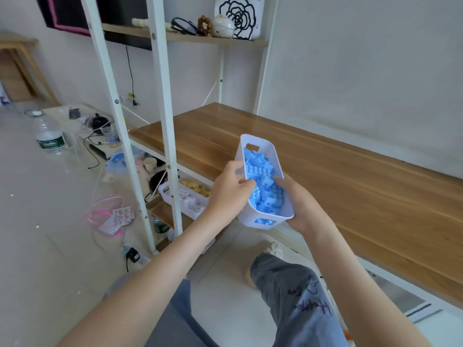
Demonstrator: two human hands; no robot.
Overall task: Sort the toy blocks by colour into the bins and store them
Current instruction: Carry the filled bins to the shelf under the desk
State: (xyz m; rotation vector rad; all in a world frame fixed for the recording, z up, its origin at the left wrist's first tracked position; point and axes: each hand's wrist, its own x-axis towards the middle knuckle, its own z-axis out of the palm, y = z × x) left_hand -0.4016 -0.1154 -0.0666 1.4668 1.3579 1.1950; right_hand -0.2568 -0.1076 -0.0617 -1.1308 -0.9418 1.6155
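The left hand (231,189) and right hand (298,204) each curl over a long rim of the white plastic bin (265,222), held above the wooden desk top (325,171). It is full of light-blue studded blocks (260,176), so sorting looks done. Shelving this 1 remains.

Water bottle (49,141): green label with white lettering — too blurred for us to read.
Jeans (304,295): dark scribbled marks — we can make out no words.

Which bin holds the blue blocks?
The white bin gripped by the left hand and right hand; the lower-shelf bin holds yellow and pale blocks.
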